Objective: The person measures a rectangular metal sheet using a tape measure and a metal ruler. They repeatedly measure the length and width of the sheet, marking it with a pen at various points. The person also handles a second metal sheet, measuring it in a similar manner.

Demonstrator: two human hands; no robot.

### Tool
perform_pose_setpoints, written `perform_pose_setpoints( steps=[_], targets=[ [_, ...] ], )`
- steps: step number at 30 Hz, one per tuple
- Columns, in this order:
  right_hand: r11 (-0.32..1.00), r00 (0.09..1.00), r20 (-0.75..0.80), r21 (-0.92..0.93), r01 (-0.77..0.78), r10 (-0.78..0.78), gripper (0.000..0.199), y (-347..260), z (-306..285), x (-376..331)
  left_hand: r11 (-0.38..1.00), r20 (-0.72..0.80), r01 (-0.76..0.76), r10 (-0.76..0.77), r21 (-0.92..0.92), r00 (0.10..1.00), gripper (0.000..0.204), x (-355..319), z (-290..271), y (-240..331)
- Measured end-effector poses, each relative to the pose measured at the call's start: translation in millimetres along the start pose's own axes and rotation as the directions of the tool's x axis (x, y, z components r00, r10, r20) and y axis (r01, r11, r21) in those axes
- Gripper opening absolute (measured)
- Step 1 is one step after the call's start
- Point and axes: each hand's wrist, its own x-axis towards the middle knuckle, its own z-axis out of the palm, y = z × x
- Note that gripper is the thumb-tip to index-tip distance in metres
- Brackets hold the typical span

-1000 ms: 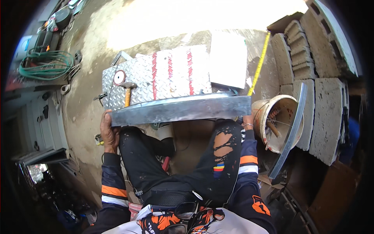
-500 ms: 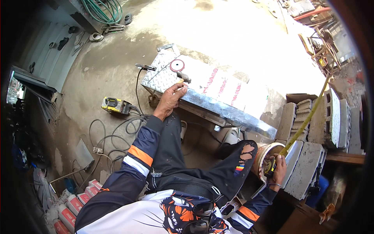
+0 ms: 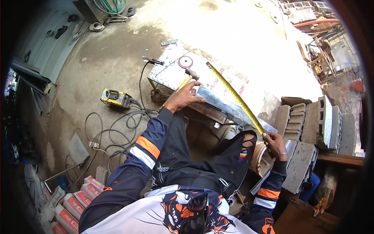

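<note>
The left arm (image 3: 145,147) slants forward and inward, the left hand (image 3: 181,99) showing its back, thumb and forefinger parted. The right arm (image 3: 269,195) stays lower, out to the side, the right hand (image 3: 276,145) curled closed, its back facing up.

My right hand (image 3: 275,145) has swung the yellow measuring tape (image 3: 237,99) leftward; now it reaches over the metal bar (image 3: 216,101).

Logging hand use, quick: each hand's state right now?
Left hand: thumb and fingers parted at one end of the metal bar; grip cannot be told.
Right hand: closed, holding the yellow tape measure.
</note>
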Motion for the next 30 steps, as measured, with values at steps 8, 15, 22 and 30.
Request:
perform_pose_setpoints(
  steps=[8, 15, 22, 30],
  targets=[
    [0.952, 0.997, 0.034, -0.298, 0.072, -0.065, 0.044, -5.4, -25.3, 23.8, 0.985, -0.026, 0.015, -0.020, -0.171, 0.999, 0.083, 14.2, -3.0, -16.9],
    [0.919, 0.984, 0.071, -0.350, 0.180, -0.166, 0.044, 7.6, -45.2, 46.9, 0.989, -0.034, 0.013, -0.018, -0.144, 0.999, 0.073, 5.2, 0.3, -6.3],
    [0.895, 0.970, 0.050, -0.376, 0.238, -0.237, 0.044, 18.5, -45.3, 65.3, 0.947, -0.025, 0.054, -0.065, -0.318, 0.998, 0.057, -13.4, 4.9, 5.1],
    [0.893, 0.970, 0.061, -0.381, 0.241, -0.236, 0.046, 21.6, -47.8, 75.7, 0.968, -0.066, 0.167, -0.182, -0.187, 0.981, 0.037, -4.4, 8.2, 28.7]
  ],
)
